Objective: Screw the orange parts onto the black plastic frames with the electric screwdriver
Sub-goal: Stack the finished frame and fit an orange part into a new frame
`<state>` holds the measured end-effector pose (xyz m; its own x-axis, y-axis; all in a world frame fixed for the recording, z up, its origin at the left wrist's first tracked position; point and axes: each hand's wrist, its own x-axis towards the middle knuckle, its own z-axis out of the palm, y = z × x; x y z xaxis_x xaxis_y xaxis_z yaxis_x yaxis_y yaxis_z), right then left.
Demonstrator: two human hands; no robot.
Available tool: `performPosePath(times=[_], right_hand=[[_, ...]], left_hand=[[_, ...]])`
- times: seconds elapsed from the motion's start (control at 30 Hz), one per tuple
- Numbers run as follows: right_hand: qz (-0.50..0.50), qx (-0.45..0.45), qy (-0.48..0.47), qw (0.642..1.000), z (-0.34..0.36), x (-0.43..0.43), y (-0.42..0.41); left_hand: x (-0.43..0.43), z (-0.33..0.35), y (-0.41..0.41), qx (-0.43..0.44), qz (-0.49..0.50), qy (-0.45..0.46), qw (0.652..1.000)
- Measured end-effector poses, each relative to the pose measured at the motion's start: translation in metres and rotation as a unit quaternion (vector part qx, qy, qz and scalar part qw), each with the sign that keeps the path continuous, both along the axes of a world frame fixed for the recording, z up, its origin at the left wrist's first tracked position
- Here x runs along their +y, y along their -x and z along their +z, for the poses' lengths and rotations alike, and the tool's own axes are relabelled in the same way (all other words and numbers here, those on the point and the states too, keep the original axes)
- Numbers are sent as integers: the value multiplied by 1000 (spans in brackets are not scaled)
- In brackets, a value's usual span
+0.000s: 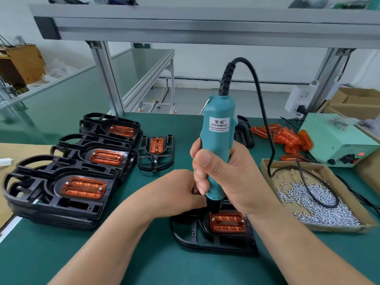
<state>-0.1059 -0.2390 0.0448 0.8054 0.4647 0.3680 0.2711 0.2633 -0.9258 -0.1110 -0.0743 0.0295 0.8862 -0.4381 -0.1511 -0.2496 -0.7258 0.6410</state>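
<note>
1. Far left: three stacks of black frames (pixel 47 177), orange parts seated, screw heads showing. I judge these done.
2. Single frame (pixel 155 161), fitted likewise.
3. My left hand (pixel 178 194), fingers bunched at the tool's nose. I cannot tell what they pinch.
4. Electric screwdriver (pixel 219 140), upright, labelled "KEENWISE". My right hand (pixel 218 177) is wrapped round it.
5. Frame in work (pixel 205 243) beneath it, orange part (pixel 227 223) seated.
6. Loose orange parts (pixel 287 138), unfitted.
7. Screw box (pixel 366 225).
8. Green power box (pixel 333 138), "ED" legible.

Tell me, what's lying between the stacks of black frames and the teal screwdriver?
One lone black frame, orange part fitted, flat on the green mat; head view shows it.
</note>
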Motion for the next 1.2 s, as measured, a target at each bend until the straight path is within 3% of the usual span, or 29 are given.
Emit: performPosePath(times=[0.23,0.53,1.2], right_hand=[[7,-29,59,998,-2,12,4],[-32,27,-3,999,-5,5,-1],[43,0,-3,999,-8,-3,2]], left_hand=[[1,-2,3,-40,-6,31,999],[1,-8,-6,-8,7,6,1000],[-1,-1,-3,15,5,5,1000]])
